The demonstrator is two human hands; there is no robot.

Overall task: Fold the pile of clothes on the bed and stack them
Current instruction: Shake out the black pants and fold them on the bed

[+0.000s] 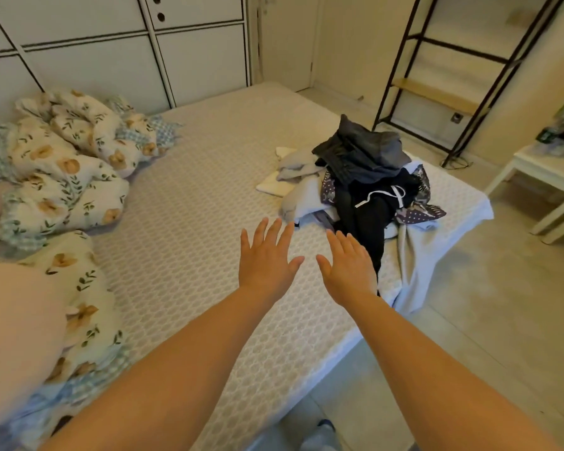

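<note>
A pile of clothes (368, 187) lies near the far right corner of the bed (209, 196). On top is a dark grey garment (365, 151), under it black trousers with a white drawstring (372, 206), with light grey and purple dotted pieces around them. A light grey cloth (414, 255) hangs over the bed's edge. My left hand (266, 258) and my right hand (347, 265) are stretched out side by side above the mattress, fingers straight, palms down, holding nothing. Both hands are just short of the pile.
A crumpled floral duvet (66, 167) fills the left side of the bed. White cabinet doors (111, 53) stand behind it. A black metal shelf frame (443, 79) and a white side table (544, 177) stand on the right, with tiled floor (469, 320) between.
</note>
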